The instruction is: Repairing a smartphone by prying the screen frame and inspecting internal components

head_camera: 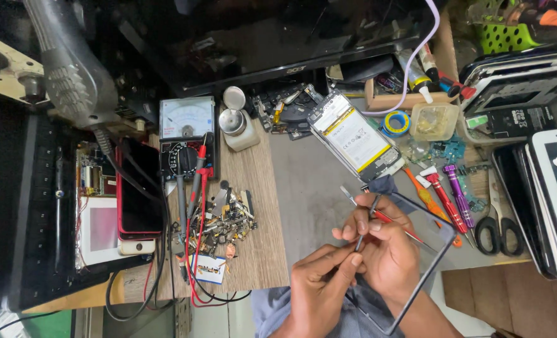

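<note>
While both hands meet low over the grey mat [316, 188], the right hand [388, 250] has its fingers closed around tweezers [367, 220] and a thin red-handled tool [385, 218], which cross above a clear phone panel [416, 263] lying partly under the hands. The left hand [319, 285] curls loosely, its forefinger touching the tweezers' lower end; whether it grips anything I cannot tell. An opened phone [355, 139] lies further back on the mat. Screwdrivers [444, 200] and scissors [492, 219] rest to the right, a multimeter [187, 134] and loose parts [225, 219] to the left.
</note>
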